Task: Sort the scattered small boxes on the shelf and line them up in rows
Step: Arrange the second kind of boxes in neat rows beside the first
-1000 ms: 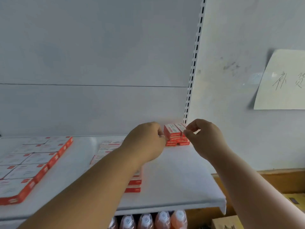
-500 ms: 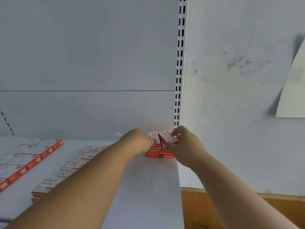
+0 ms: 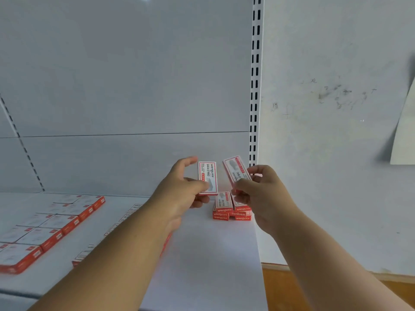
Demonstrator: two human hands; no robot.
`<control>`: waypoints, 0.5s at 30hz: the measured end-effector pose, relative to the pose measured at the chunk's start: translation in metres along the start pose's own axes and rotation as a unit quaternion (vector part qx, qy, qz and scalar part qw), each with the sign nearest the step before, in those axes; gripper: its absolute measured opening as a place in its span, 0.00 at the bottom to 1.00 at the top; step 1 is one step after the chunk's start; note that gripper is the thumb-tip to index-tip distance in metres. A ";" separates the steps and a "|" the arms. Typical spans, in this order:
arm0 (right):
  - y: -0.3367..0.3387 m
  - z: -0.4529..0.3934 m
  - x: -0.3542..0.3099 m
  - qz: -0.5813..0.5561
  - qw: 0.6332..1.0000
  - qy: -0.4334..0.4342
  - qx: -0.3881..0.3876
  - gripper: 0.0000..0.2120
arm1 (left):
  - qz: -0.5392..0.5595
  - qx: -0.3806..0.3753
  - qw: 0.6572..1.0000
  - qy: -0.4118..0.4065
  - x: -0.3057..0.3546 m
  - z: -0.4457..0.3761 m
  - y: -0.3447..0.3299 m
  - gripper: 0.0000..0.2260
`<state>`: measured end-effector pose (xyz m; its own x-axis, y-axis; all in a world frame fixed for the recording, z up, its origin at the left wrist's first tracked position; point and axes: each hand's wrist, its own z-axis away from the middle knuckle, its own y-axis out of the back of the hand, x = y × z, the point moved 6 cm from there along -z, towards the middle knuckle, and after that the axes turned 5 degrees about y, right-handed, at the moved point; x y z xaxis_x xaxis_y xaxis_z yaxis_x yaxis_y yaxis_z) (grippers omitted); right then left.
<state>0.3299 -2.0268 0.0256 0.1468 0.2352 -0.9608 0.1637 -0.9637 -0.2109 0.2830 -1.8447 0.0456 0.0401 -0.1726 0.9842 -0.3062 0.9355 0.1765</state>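
My left hand (image 3: pixel 186 189) grips a small red-and-white box (image 3: pixel 207 177), held upright above the white shelf (image 3: pixel 213 254). My right hand (image 3: pixel 258 189) grips a second small box (image 3: pixel 234 168), tilted to the left. Below and between both hands, two short stacks of the same boxes (image 3: pixel 231 211) stand side by side at the shelf's back right corner. A row of small boxes (image 3: pixel 125 218) runs front to back, mostly hidden behind my left forearm.
Larger flat red-and-white boxes (image 3: pixel 51 230) lie in rows on the shelf's left side. A slotted upright (image 3: pixel 254 86) marks the shelf's right end, with a bare wall and a paper note (image 3: pixel 404 135) beyond. A wooden surface (image 3: pixel 314 288) lies lower right.
Both hands have lifted a small box each off the corner stacks and raised them above the shelf. The camera has shifted closer and to the left.
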 end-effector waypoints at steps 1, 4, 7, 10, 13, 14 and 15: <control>-0.007 0.004 -0.003 -0.043 0.999 -0.006 -0.016 0.25 | 0.022 -0.022 0.999 0.006 0.001 0.004 0.006 0.22; -0.033 0.018 -0.011 -0.118 0.991 -0.021 -0.059 0.30 | 0.088 -0.090 0.992 0.028 0.003 0.014 0.027 0.19; -0.059 0.034 -0.015 -0.053 0.997 -0.017 -0.049 0.20 | 0.110 -0.102 0.988 0.034 0.001 0.019 0.058 0.13; -0.086 0.050 -0.009 -0.027 0.999 -0.039 -0.023 0.10 | 0.157 -0.115 0.979 0.062 -0.008 0.023 0.090 0.10; -0.113 0.068 0.000 -0.024 0.998 -0.057 0.001 0.06 | 0.186 -0.106 0.973 0.086 -0.023 0.027 0.120 0.10; -0.122 0.074 0.003 -0.023 0.998 -0.056 0.003 0.06 | 0.184 -0.097 0.974 0.087 -0.028 0.028 0.130 0.13; -0.129 0.079 0.006 -0.028 0.998 -0.056 0.007 0.07 | 0.177 -0.091 0.976 0.084 -0.032 0.027 0.140 0.16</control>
<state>0.2324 -1.9107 0.0326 0.0285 0.2745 -0.9612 0.1549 -0.9511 -0.2671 0.2131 -1.7168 0.0381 0.1235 0.2105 0.9698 -0.1558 0.9692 -0.1906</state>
